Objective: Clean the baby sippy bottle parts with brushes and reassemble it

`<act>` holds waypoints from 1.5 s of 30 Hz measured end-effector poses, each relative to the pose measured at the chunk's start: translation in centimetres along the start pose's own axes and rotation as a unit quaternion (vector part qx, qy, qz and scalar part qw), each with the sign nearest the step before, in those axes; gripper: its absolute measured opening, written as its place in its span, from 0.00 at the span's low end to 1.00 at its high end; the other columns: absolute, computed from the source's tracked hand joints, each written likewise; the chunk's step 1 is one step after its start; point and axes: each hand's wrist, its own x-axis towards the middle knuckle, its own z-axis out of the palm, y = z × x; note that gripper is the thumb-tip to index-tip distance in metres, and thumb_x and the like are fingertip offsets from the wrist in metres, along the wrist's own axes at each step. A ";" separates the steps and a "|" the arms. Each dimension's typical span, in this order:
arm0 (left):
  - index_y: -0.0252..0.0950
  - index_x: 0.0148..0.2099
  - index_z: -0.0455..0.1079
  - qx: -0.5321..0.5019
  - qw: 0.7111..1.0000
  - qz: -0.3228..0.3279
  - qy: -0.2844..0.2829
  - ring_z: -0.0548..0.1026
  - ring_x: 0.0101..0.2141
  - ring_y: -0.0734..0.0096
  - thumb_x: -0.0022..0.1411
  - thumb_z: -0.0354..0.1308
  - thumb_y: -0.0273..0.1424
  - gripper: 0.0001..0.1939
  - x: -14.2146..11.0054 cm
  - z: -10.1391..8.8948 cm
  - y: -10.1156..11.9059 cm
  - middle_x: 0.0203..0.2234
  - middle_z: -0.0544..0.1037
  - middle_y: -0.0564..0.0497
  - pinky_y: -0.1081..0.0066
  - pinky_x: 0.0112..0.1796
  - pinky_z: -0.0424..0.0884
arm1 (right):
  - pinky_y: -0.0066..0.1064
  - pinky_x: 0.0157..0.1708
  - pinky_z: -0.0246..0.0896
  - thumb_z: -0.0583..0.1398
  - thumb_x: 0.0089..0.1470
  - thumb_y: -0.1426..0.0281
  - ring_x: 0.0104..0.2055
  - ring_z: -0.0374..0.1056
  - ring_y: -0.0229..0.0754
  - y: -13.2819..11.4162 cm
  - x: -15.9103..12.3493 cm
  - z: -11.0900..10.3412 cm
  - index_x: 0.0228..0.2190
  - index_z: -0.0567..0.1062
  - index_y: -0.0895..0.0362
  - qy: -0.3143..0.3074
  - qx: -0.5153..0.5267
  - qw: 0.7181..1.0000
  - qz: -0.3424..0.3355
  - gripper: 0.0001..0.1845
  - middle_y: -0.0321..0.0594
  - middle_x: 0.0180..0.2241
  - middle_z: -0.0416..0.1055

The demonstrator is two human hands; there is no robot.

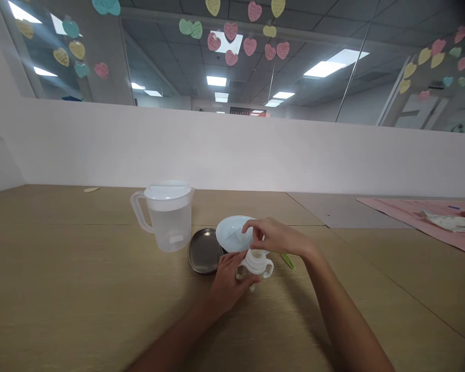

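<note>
My left hand (229, 281) is closed round the side of a small baby bottle (257, 262) with a white collar and two white loop handles. The bottle stands at the front of the group of dishes. Just above its top is my right hand (273, 235), thumb and fingers bent together in a pinch; what they hold, if anything, I cannot make out. Behind the hands lies a white dish (227, 227) with something clear in it, partly covered by my right hand. A round metal tray (204, 252) sits left of the bottle, close to my left hand.
A lidded clear plastic pitcher (172, 222) stands behind and left of the tray. A green strip-like handle (288, 261) pokes out under my right wrist. Far right, a pink cloth (403, 214) bears a few items. A white wall (217, 150) bounds the table's back.
</note>
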 end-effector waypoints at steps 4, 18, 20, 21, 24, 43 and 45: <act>0.40 0.56 0.62 -0.013 1.000 -0.016 -0.001 0.67 0.47 0.56 0.52 0.58 0.45 0.30 -0.1 0.2 0.0 0.46 0.72 0.45 0.57 0.48 0.63 | 0.25 0.29 0.57 0.55 0.47 0.79 0.30 0.65 0.36 -0.7 -0.7 -0.6 0.43 0.70 0.56 -0.002 0.021 0.999 -0.038 0.19 0.35 0.28 0.70; 0.41 0.49 0.65 -0.001 0.994 0.084 0.063 0.66 0.47 0.61 0.62 0.47 0.40 0.16 5.8 -2.7 4.9 0.46 0.71 0.48 0.62 0.49 0.59 | 0.33 0.39 0.66 0.57 0.52 0.67 0.37 0.70 0.41 -2.0 -4.0 -4.0 0.35 0.75 0.54 0.324 0.100 0.939 -0.052 0.09 0.38 0.34 0.73; 0.40 0.44 0.69 -0.027 0.993 0.099 0.051 0.66 0.46 0.63 0.63 0.46 0.38 0.14 7.6 -3.1 6.5 0.43 0.73 0.49 0.63 0.48 0.59 | 0.35 0.40 0.67 0.58 0.52 0.65 0.38 0.70 0.42 -2.0 -4.4 -4.3 0.32 0.75 0.55 0.383 0.099 0.917 -0.055 0.09 0.39 0.34 0.74; 0.39 0.40 0.70 -0.039 0.993 0.100 0.053 0.68 0.45 0.63 0.63 0.45 0.37 0.14 8.4 -3.2 7.1 0.40 0.74 0.49 0.64 0.47 0.60 | 0.36 0.40 0.67 0.58 0.51 0.64 0.37 0.70 0.43 -2.0 -4.6 -4.4 0.31 0.75 0.56 0.406 0.096 0.907 -0.056 0.09 0.39 0.34 0.74; 0.36 0.30 0.70 -0.051 0.994 0.088 0.048 0.71 0.35 0.67 0.63 0.46 0.36 0.16 9.8 -3.4 7.6 0.28 0.75 0.51 0.69 0.40 0.63 | 0.35 0.40 0.67 0.58 0.51 0.65 0.36 0.70 0.42 -1.8 -4.9 -4.7 0.31 0.75 0.56 0.439 0.085 0.893 -0.051 0.09 0.39 0.33 0.74; 0.36 0.52 0.64 0.180 0.975 0.024 -0.126 0.70 0.46 0.54 0.50 0.59 0.34 0.25 10.4 -2.7 1.7 0.47 0.72 0.42 0.63 0.43 0.65 | 0.32 0.35 0.65 0.55 0.50 0.72 0.32 0.69 0.40 0.0 -2.5 -4.0 0.29 0.74 0.57 0.459 -0.030 0.888 0.005 0.07 0.38 0.31 0.73; 0.36 0.57 0.58 0.088 0.992 0.052 -0.076 0.68 0.48 0.57 0.52 0.59 0.38 0.31 10.4 -3.8 3.8 0.50 0.69 0.42 0.62 0.45 0.65 | 0.30 0.34 0.64 0.55 0.50 0.73 0.32 0.69 0.39 -0.7 -1.9 -3.4 0.31 0.74 0.57 0.440 -0.035 0.897 -0.010 0.08 0.38 0.32 0.72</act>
